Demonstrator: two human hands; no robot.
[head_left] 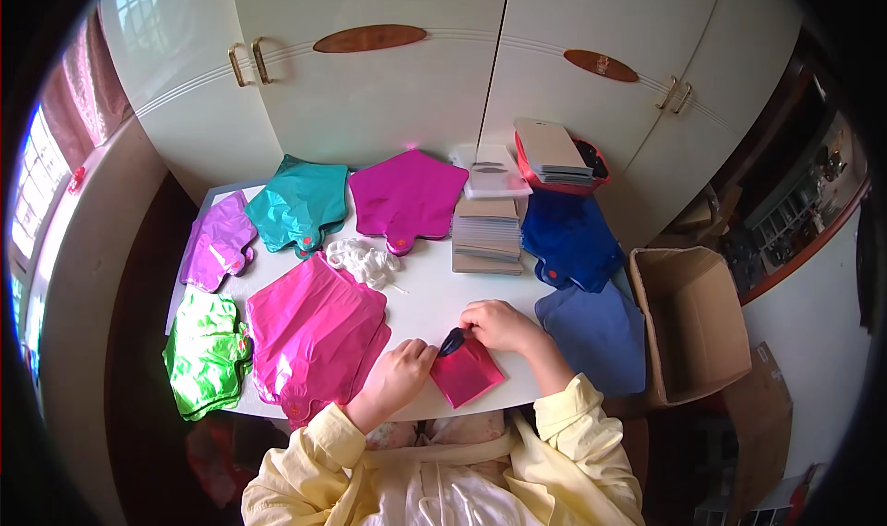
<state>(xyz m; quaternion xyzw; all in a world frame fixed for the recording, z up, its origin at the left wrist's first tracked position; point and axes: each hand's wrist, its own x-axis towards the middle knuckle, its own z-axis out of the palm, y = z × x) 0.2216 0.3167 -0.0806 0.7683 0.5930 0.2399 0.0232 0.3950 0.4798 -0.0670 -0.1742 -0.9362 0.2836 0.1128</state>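
Both hands are at the table's near edge, around a small shiny pink foil square (467, 374) that looks folded. My left hand (403, 371) is closed, its fingertips pinching near the square's left upper corner. At the upper edge my right hand (499, 326) is closed too, its fingers pressed together on the foil. Between the fingertips shows a small dark, curved piece (451, 343), whose kind I cannot make out. Left of my hands lies a stack of large pink star-shaped foil sheets (314, 337), close to my left wrist.
Foil stacks in green (205, 355), lilac (217, 240), teal (300, 203), magenta (407, 193) and dark blue (571, 240) ring the table (420, 290). White string (365, 261), stacked cards (486, 237), a clear box (492, 170) and a red basket (559, 186) lie between. A cardboard box (698, 341) stands right.
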